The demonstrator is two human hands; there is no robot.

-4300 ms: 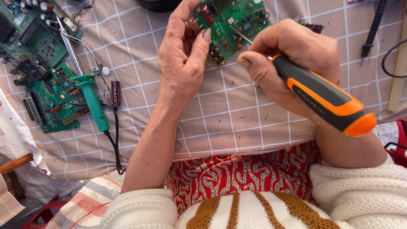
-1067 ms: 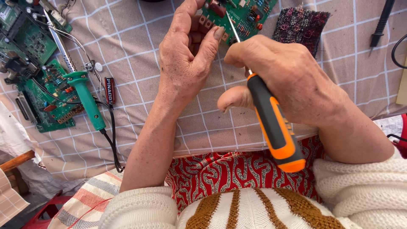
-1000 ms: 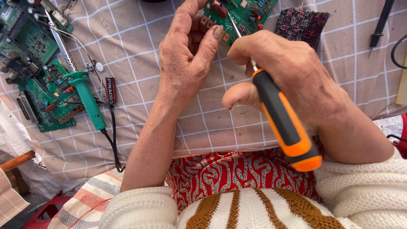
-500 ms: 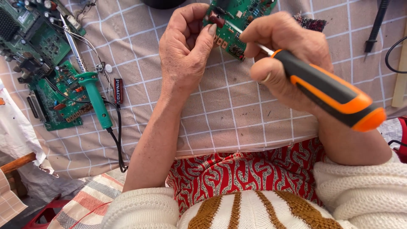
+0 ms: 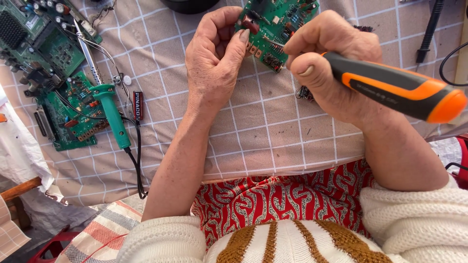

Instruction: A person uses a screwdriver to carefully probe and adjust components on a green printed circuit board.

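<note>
Circuit board (image 5: 280,27) sits tilted at the bench's far edge, left hand (image 5: 214,53) clamped on its near corner. Right hand (image 5: 331,63) grips the screwdriver (image 5: 395,92), tip working among components. Next calls for steady, precise pressure, I'd say.

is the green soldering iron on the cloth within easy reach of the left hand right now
Probably yes, but not at once: the soldering iron lies uncovered left of the left hand, whose fingers are gripping the green circuit board.

hands (image 5: 214,63) on circuit board (image 5: 278,24), screwdriver (image 5: 390,90)
</note>
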